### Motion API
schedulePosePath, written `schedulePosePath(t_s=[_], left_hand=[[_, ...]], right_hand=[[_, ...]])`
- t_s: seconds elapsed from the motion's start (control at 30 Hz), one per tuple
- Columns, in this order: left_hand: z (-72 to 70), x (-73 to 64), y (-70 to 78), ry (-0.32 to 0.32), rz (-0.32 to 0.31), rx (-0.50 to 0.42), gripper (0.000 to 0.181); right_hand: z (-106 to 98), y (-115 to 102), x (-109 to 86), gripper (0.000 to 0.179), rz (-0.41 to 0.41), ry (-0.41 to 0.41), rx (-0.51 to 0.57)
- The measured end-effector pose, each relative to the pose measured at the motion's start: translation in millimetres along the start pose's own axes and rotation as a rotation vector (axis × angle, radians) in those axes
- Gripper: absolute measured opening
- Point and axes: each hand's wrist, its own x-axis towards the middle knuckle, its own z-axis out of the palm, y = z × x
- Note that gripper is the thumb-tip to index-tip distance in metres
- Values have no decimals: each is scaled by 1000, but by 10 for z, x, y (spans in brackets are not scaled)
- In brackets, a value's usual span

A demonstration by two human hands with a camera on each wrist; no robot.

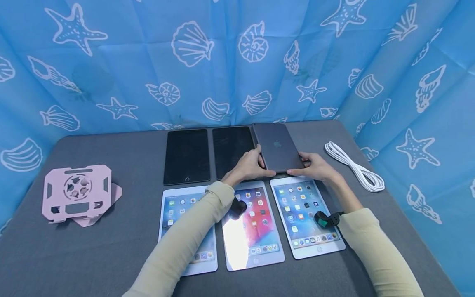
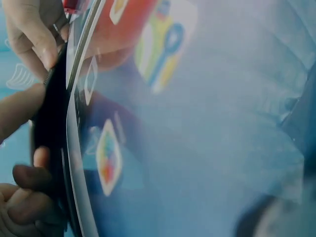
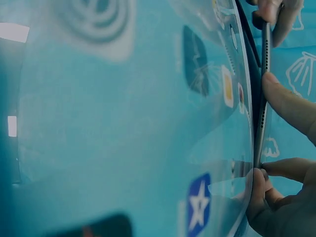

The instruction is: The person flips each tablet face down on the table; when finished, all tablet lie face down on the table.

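The left hand and right hand grip a grey tablet by its near corners, back upward; just below the grip lie three lit tablets, leftward two black-screened tablets, rightward a white cable, far left a pink stand

Narrow free strip between right grip and white cable (rightward obstacle)

The left arm and right arm reached far; left hand and right hand gripped, thumbs near each other.
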Motion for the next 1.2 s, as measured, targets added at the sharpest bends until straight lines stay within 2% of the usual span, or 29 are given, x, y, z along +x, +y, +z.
schedulePosePath(t_s=[0.4,0.63,0.8,0.97,1.2], left_hand=[[52,18,24,0,-74,128,116],[65,47,28,34,-70,197,117],[80,73,23,47,-67,211,110],[83,72,57,24,-85,223,101],[83,60,89,23,-101,196,96]], right_hand=[[24,11,30,100,-9,40,-83],[23,-18,33,101,17,50,-73],[18,-22,30,100,29,54,-82],[21,-3,41,101,37,63,-101],[17,3,32,102,38,67,-89]])
